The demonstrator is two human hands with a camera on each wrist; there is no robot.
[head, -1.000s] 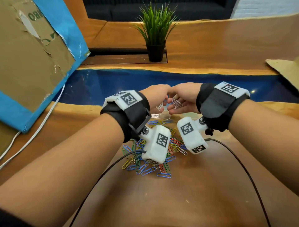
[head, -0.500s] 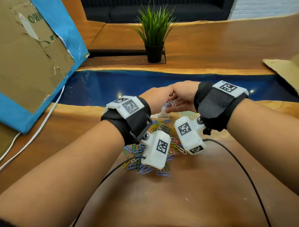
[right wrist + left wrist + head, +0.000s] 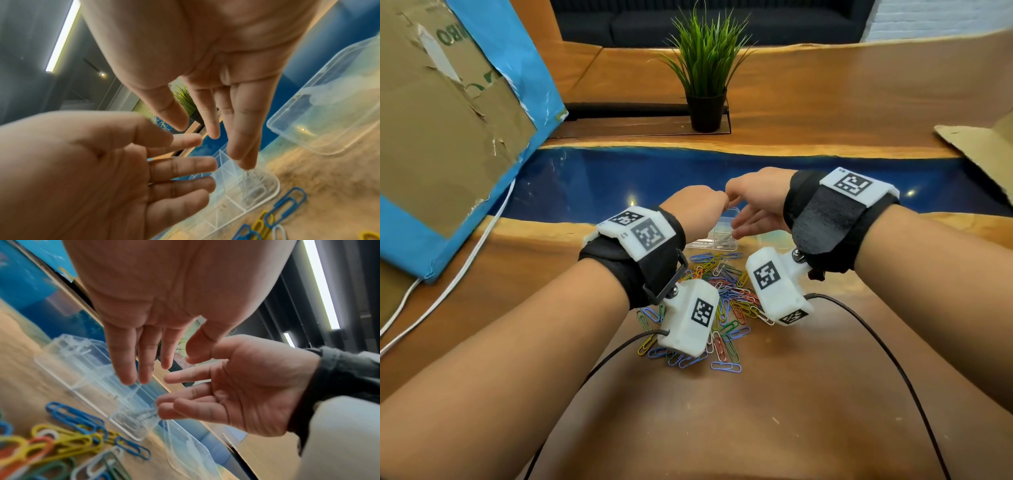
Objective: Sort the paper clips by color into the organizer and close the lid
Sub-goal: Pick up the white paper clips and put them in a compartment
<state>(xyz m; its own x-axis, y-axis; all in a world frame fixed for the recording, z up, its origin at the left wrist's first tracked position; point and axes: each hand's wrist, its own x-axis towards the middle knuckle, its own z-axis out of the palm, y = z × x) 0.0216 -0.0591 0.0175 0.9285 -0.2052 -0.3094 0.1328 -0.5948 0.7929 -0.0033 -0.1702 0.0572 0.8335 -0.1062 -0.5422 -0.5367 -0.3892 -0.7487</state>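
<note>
The left hand (image 3: 164,293) hangs over the clear organizer (image 3: 86,373), its fingers (image 3: 127,363) straight, spread and holding nothing. Facing it, the right hand (image 3: 216,53) is equally slack and empty, fingertips just above the end compartment, probably to drop white clips there. Nearer than both sets of fingers, the coloured paper clips (image 3: 726,305) lie heaped on the worktop (image 3: 722,428); the lid (image 3: 329,100) lies open to the right.

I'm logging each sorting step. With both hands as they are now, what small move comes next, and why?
Probably reach back to the loose pile for another single color. Both the left hand and right hand are open above the organizer, whose end compartment already holds pale clips.
</note>
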